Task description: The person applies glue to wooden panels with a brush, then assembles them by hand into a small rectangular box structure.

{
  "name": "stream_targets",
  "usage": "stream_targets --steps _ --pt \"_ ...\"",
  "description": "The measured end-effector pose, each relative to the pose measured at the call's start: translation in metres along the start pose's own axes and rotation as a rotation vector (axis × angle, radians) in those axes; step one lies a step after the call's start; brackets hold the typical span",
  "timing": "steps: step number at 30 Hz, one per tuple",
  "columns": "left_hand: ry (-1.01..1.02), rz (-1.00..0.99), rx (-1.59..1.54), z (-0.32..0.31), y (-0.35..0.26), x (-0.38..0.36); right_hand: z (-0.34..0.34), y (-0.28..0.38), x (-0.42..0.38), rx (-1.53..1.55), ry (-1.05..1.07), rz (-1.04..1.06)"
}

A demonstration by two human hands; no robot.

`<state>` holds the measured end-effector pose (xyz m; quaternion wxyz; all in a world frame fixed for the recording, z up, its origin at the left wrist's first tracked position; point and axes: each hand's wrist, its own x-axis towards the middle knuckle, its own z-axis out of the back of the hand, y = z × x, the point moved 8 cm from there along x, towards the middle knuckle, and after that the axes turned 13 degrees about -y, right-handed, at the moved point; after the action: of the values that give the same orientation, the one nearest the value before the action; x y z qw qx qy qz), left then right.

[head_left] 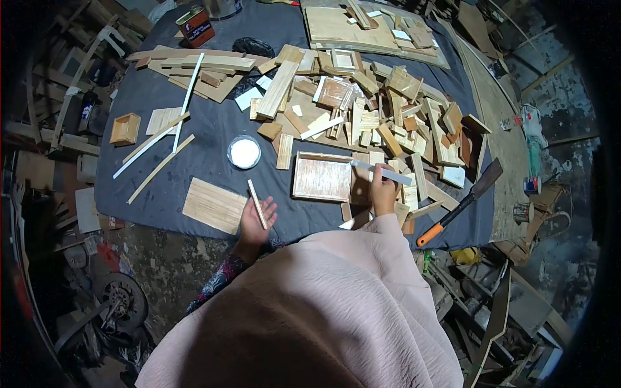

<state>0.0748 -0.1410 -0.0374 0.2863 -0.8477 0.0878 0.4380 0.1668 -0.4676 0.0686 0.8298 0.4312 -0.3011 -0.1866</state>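
My left hand [254,221] is palm up with its fingers apart, and a thin wooden stick [257,204] lies across it. Beside it on the left is a flat striped wooden panel [214,205]. My right hand [384,189] is closed on a flat pale strip [394,176], whose left tip reaches the right edge of a shallow wooden tray [322,178]. The tray rests on the dark cloth between my hands. A round container of white material [244,152] stands behind my left hand.
Wood offcuts [394,110] are heaped behind and right of the tray. An orange-handled saw [460,202] lies at the right edge of the dark cloth [162,220]. Long strips [160,169] and a small wooden box [125,129] are at left. A tin [195,27] stands at the back.
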Motion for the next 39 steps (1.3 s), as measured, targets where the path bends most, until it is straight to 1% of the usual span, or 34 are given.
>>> stream_targets --steps 1,4,8,10,14,16,17,18,20,21,22,24,25,26,27,28,29,30,31,32,34,35,36,38,39 --pt "-0.002 0.002 0.0 0.001 0.001 0.0 0.002 0.007 0.001 0.006 -0.015 0.066" --pt "-0.026 0.004 0.0 0.003 0.001 -0.001 -0.002 0.008 0.001 -0.074 0.048 0.062" --pt "-0.046 -0.005 -0.006 0.005 -0.001 -0.001 0.003 0.017 -0.01 -0.024 0.115 0.009" --pt "-0.044 -0.002 -0.009 0.005 0.002 -0.001 0.008 0.024 -0.012 -0.03 0.072 0.093" --pt "-0.013 -0.003 0.005 0.003 0.004 -0.001 0.003 0.022 -0.011 0.072 0.099 0.063" --pt "0.0 -0.005 -0.006 0.001 0.004 -0.002 0.005 0.028 -0.015 0.049 0.182 0.076" --pt "-0.003 -0.001 -0.007 0.001 0.004 -0.003 0.013 0.034 -0.016 0.026 0.131 0.099" --pt "-0.006 0.0 -0.011 0.0 0.003 -0.003 0.017 0.037 -0.015 -0.044 0.09 0.175" --pt "-0.035 -0.009 -0.022 0.001 0.002 -0.005 0.018 0.029 -0.009 0.195 0.009 -0.041" --pt "-0.027 -0.003 -0.024 0.003 0.004 -0.004 0.009 0.04 -0.007 0.331 0.091 -0.221" --pt "-0.021 -0.004 -0.027 0.004 0.004 -0.004 -0.005 0.049 -0.008 0.434 0.143 -0.312" --pt "-0.047 -0.026 -0.046 0.007 0.0 -0.007 -0.039 0.078 -0.017 0.557 0.212 -0.331" --pt "-0.038 -0.025 -0.044 0.006 -0.001 -0.011 -0.057 0.102 -0.021 0.48 0.283 -0.198" --pt "-0.026 -0.019 -0.041 0.008 -0.003 -0.014 -0.074 0.122 -0.035 0.551 0.371 -0.229" --pt "0.01 -0.026 -0.034 0.014 -0.003 -0.011 -0.101 0.127 -0.048 0.68 0.375 -0.214" --pt "0.01 -0.035 -0.04 0.021 -0.006 -0.01 -0.123 0.134 -0.06 0.614 0.432 -0.155" --pt "0.002 -0.029 -0.057 0.027 -0.008 -0.008 -0.136 0.151 -0.07 0.427 0.452 0.023" --pt "-0.005 -0.022 -0.074 0.032 -0.012 -0.008 -0.147 0.171 -0.082 0.409 0.431 0.277" --pt "-0.036 -0.029 -0.076 0.037 -0.017 -0.01 -0.164 0.174 -0.095 0.47 0.508 0.197" --pt "-0.035 -0.032 -0.078 0.041 -0.022 -0.013 -0.185 0.167 -0.11 0.507 0.567 0.229" --pt "-0.094 -0.057 -0.105 0.051 -0.035 -0.019 -0.198 0.172 -0.125 0.306 0.644 0.297" --pt "-0.072 -0.072 -0.112 0.057 -0.04 -0.019 -0.205 0.166 -0.131 0.264 0.582 0.446" --pt "-0.07 -0.067 -0.114 0.062 -0.043 -0.019 -0.204 0.167 -0.133 0.258 0.583 0.447" --pt "-0.115 -0.062 -0.135 0.074 -0.047 -0.019 -0.195 0.157 -0.126 0.417 0.512 0.205" --pt "-0.112 -0.058 -0.134 0.078 -0.049 -0.018 -0.189 0.155 -0.121 0.404 0.426 0.159"
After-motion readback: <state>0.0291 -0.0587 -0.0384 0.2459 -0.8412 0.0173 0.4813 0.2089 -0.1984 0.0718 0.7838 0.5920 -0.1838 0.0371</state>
